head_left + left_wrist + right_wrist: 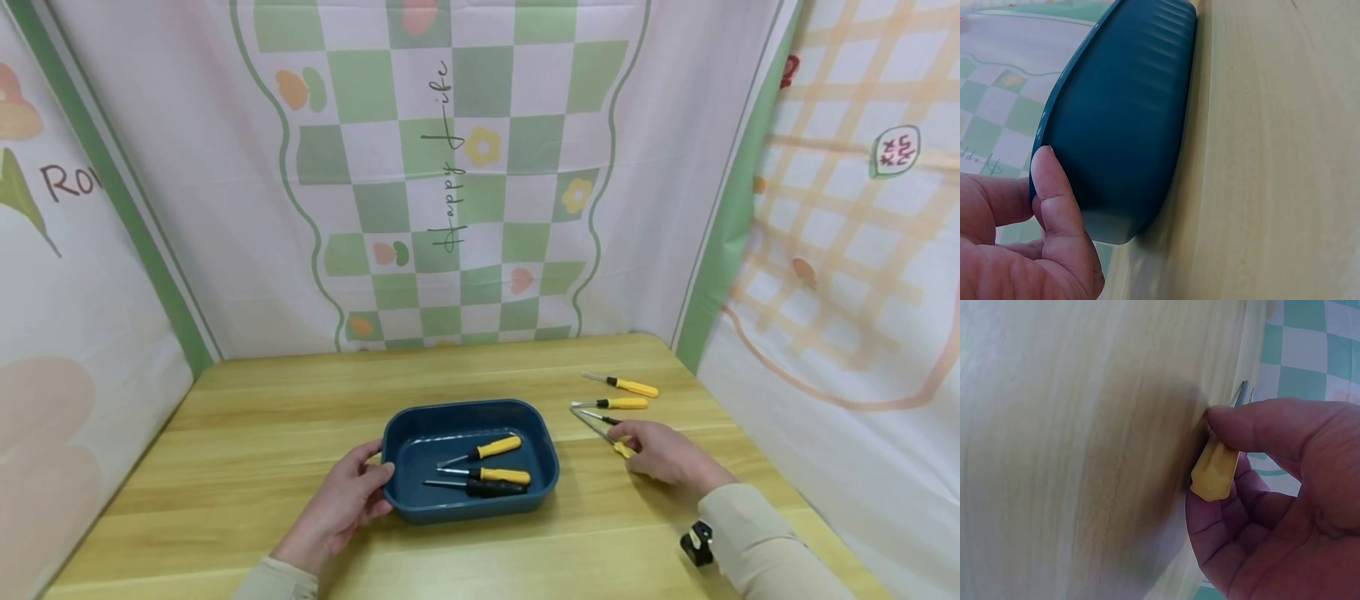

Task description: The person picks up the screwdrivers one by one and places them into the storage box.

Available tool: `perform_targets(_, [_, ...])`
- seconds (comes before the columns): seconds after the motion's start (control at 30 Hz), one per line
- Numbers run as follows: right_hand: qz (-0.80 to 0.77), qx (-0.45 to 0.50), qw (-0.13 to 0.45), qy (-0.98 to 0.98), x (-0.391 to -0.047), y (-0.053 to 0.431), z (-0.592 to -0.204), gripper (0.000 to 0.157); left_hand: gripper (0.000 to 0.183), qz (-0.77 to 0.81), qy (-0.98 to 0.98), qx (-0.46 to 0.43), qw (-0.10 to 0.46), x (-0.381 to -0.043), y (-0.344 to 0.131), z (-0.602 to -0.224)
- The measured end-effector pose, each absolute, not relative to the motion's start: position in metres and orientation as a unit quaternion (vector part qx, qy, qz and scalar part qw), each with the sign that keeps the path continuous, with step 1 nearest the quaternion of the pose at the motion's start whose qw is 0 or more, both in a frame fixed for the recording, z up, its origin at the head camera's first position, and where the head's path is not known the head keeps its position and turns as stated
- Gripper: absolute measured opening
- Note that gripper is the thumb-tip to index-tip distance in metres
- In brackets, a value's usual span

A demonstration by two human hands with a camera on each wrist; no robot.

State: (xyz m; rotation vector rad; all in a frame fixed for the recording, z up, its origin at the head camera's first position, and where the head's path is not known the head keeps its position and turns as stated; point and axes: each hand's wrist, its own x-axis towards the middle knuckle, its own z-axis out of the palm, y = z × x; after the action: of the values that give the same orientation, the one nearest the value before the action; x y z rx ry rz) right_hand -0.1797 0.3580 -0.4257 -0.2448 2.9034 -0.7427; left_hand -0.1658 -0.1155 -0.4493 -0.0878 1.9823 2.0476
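Observation:
On the left side of a dark blue rectangular tray (465,512), my left hand (337,504) pinches the rim between thumb and fingers. Inside the tray lie two screwdrivers with yellow handles, one angled (498,447) and one nearly level (504,476), and a black-handled screwdriver (495,487). To the tray's right, my right hand (663,454) grips a yellow-handled screwdriver (1215,472) between thumb and curled fingers, its shaft pointing away to the back left. Just beyond those fingers is another screwdriver with a black handle (611,420), partly hidden by the hand.
Two more yellow-handled screwdrivers (636,387) (628,403) lie on the wooden table (285,400), behind the right hand. A small black object (697,543) is at the right sleeve. Patterned cloth (480,167) hangs along the back and both sides.

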Motion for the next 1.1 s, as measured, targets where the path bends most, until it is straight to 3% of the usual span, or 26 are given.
perform_targets(0.57, [-0.273,-0.091,0.075,0.955,-0.176,0.353,-0.423,0.053,0.052,0.708,0.692,-0.029,0.142,-0.166,-0.115,-0.448])
perform_targets(1.1, [-0.293,-0.125,0.026,0.948,-0.18,0.341,-0.411,0.052,0.052,0.709,0.691,-0.027,0.141,-0.165,-0.115,-0.448])
